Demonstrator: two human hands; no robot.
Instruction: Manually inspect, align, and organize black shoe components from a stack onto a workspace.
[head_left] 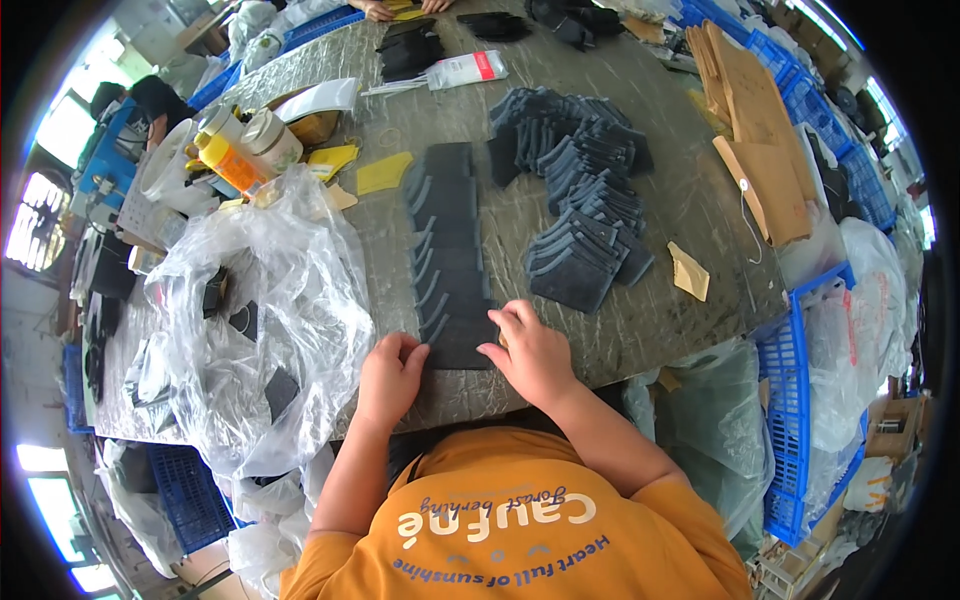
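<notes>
Reference: black overlapped row (455,270), flat on the surface (690,345). We had our left hand (393,375) at its near-left corner and our right hand (532,352) at its near-right edge, fingers curled; couldn't tell if either pinched a piece. Probably bracketed to keep edges square. Pieces were staggered, likely so each raised edge sat exposed. Fanned dark stacks (580,262) lay right of the row, clear plastic bag (325,262) left.

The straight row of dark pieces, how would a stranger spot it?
On the gray worktable, look between the left hand and the right hand near the front edge. The row of overlapping dark pieces runs straight away from there, unlike the curving pile to its right.
</notes>
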